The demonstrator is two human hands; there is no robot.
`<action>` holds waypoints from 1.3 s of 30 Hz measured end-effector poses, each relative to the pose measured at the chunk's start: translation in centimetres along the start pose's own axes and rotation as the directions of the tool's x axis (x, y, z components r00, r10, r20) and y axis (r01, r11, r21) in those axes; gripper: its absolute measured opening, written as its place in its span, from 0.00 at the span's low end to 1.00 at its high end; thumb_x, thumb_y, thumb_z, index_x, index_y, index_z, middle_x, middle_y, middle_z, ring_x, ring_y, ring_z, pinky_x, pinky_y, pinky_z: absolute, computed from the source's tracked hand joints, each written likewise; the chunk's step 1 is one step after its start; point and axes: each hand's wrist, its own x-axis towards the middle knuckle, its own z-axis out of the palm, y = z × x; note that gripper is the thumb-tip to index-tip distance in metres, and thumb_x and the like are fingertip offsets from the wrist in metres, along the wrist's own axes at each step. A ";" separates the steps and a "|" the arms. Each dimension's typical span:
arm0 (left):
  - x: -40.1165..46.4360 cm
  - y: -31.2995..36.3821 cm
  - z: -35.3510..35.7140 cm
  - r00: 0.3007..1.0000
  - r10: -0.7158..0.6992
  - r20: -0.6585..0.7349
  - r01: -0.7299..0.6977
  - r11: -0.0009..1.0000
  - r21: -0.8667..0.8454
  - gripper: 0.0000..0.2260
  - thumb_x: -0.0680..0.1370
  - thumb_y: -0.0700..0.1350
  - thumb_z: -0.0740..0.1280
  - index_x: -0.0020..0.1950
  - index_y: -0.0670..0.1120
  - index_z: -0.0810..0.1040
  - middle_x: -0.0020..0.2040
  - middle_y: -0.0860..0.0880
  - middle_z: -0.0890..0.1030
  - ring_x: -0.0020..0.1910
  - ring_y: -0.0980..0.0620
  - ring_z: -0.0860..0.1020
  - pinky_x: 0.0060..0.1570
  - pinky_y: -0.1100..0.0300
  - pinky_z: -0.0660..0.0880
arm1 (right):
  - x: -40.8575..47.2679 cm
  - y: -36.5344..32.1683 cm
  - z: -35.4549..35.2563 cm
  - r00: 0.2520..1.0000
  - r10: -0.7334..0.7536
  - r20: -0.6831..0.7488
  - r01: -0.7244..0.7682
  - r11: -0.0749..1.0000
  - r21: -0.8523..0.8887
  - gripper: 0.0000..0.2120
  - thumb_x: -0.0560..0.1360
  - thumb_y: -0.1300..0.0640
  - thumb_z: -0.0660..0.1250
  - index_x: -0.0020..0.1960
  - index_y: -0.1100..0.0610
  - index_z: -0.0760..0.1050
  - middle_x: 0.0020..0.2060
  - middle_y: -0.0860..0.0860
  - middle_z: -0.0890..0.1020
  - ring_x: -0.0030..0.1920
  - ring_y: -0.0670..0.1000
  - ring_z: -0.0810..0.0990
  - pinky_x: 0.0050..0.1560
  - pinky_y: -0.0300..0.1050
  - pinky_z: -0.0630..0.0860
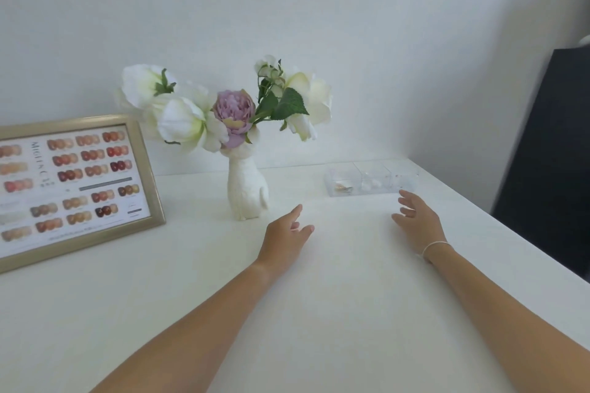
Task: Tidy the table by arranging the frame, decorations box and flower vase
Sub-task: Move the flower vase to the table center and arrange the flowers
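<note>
**Both hands empty, reaching toward clear box**

Fingers (pixel 407 201) of right hand (pixel 416 222) spread loose, gripping nothing, tips just short of decorations box (pixel 372 181). Left hand (pixel 287 233) also slack and empty, fingers half curled, hovering over bare table (pixel 319 313) just beside flower vase (pixel 247 190), not touching it.

Progress, judged only from current layout: looks near done or barely begun, cannot tell which. Frame (pixel 75 188) propped upright at left, leaning back toward wall (pixel 383 41). Vase upright mid-table, flowers (pixel 223 105) spilling left and right, one bloom overlapping frame's top corner. Box lying flat at back right near wall, three compartments, small bits inside too blurred to name. All three roughly in a row along back; probably only final box nudge left.

Surroundings: dark panel (pixel 549 153) past right table edge. Nothing blocking reach to box; drooping blooms close to left hand's path, easy to snag
</note>
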 end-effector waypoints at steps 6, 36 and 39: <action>-3.0 -1.1 -3.7 0.998 0.017 -0.060 -0.018 1.000 -0.014 0.23 0.76 0.46 0.65 0.71 0.49 0.67 0.68 0.52 0.72 0.59 0.58 0.72 0.54 0.66 0.65 | -3.9 -2.3 3.1 0.996 -0.037 0.078 0.033 0.998 0.060 0.23 0.73 0.64 0.65 0.66 0.53 0.68 0.62 0.52 0.76 0.53 0.49 0.74 0.54 0.40 0.68; 3.9 -5.9 -12.6 0.997 -0.032 -0.067 0.020 0.985 -0.172 0.30 0.75 0.48 0.66 0.74 0.57 0.58 0.75 0.54 0.61 0.68 0.55 0.68 0.60 0.59 0.68 | -3.6 -8.8 19.8 0.931 -0.134 0.339 0.050 0.968 0.246 0.29 0.69 0.53 0.71 0.67 0.47 0.65 0.62 0.43 0.70 0.61 0.46 0.71 0.59 0.38 0.66; 4.7 -6.0 -12.6 1.000 0.029 0.006 -0.027 0.977 -0.213 0.26 0.76 0.45 0.65 0.72 0.57 0.62 0.73 0.56 0.66 0.67 0.52 0.71 0.67 0.49 0.69 | -3.0 -8.9 20.5 0.924 -0.150 0.351 0.062 0.966 0.250 0.27 0.69 0.53 0.71 0.66 0.46 0.67 0.59 0.41 0.71 0.59 0.45 0.72 0.57 0.36 0.67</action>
